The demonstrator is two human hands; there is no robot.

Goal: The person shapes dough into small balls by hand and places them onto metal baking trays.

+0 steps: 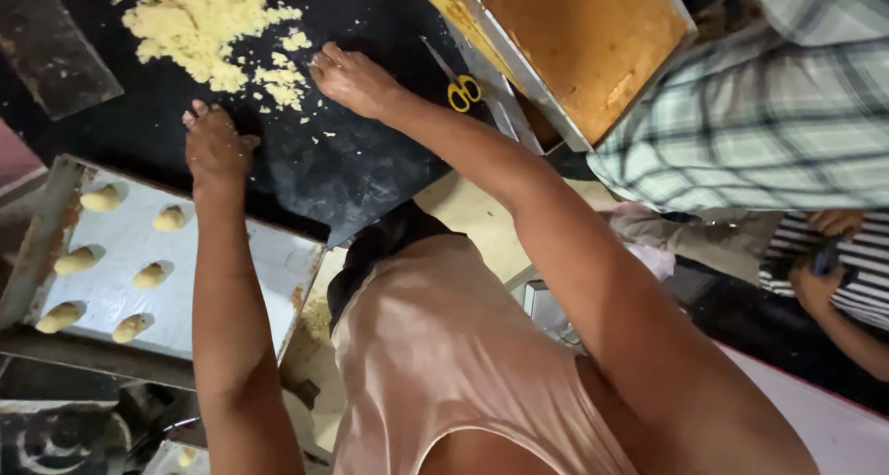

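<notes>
My left hand (216,142) rests palm down on the black worktop (352,160), fingers close together, just below a heap of pale yellow crumbly dough (199,21). At the heap's right edge my right hand (350,79) lies on the top too, its fingertips among loose dough crumbs (282,81). Whether either hand holds dough I cannot tell. To the left of my left forearm stands a metal baking tray (231,271) with several small oval dough pieces (169,218) set in two rows.
Yellow-handled scissors (461,88) lie on the worktop right of my right hand. A tray with a flat brown baked slab (574,40) sits at the top right. A person in a checked shirt (759,123) stands at the right; another person's hands (824,271) are beyond.
</notes>
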